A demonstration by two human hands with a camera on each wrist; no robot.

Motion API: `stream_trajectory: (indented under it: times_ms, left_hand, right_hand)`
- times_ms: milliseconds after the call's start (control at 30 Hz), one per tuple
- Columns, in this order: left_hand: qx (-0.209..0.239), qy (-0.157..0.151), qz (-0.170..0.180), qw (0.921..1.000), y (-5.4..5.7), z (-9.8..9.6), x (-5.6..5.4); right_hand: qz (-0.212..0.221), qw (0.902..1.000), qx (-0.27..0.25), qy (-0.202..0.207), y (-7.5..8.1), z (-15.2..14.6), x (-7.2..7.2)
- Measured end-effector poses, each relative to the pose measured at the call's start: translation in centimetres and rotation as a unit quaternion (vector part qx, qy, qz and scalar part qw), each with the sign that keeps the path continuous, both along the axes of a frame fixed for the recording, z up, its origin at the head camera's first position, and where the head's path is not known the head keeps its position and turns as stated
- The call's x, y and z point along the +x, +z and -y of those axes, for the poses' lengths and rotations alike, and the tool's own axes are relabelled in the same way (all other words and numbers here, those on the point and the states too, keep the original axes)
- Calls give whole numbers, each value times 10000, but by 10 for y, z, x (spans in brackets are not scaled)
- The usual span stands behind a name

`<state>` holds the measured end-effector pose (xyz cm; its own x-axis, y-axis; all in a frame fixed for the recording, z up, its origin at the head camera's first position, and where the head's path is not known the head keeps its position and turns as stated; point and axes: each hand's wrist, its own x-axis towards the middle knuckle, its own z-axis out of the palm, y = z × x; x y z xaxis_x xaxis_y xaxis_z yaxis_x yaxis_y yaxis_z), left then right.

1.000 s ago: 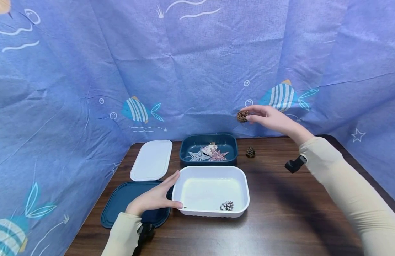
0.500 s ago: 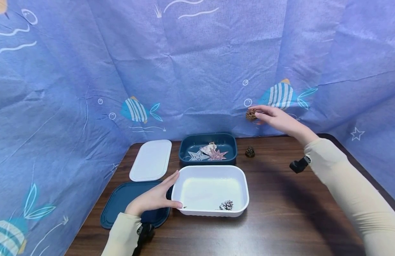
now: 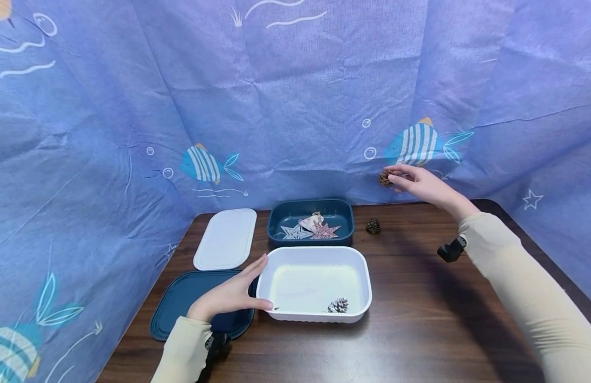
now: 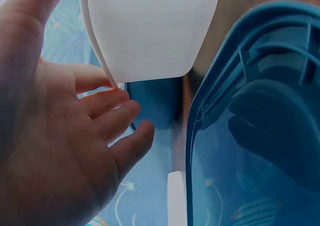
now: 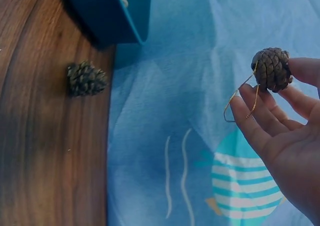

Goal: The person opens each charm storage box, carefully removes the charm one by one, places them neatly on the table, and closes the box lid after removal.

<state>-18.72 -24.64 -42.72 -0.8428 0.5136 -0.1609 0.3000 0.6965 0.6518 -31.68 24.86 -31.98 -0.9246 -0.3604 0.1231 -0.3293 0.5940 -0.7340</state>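
My right hand (image 3: pixel 412 183) pinches a brown pinecone (image 5: pixel 272 70) by its scales between thumb and fingers, raised in front of the cloth. A loop of gold string (image 5: pixel 229 108) hangs from the pinecone over the fingers. At the left end of a white container (image 3: pixel 319 284), my left hand (image 3: pixel 233 294) holds the rim, thumb at the near corner and fingers at the far one. Inside that container lies a white-tipped pinecone (image 3: pixel 338 305). Another dark pinecone (image 3: pixel 373 226) rests on the table, below and left of the right hand in the head view.
Behind the white container stands a dark blue container (image 3: pixel 276 229) with a silver star (image 3: pixel 295 232), a pink glitter star (image 3: pixel 326 231) and a pale ornament. A white lid (image 3: pixel 225 239) and a dark blue lid (image 3: pixel 173 308) lie left. Patterned cloth (image 3: pixel 295 106) borders the table.
My right hand has moved rightward with the brown pinecone, and dipped slightly in the last half second. The left hand stays on the white container.
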Motion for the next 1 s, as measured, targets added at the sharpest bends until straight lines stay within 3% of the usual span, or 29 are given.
stream_trajectory:
  times_ms: [433, 1000]
  left_hand:
    - [-56, 61, 22, 10000, 2, -1, 1]
    - [27, 77, 75, 9999, 1, 0, 2]
  right_hand:
    - [-6, 9987, 222, -459, -34, -18, -12]
    - [695, 9945, -217, -757, -90, -52, -20]
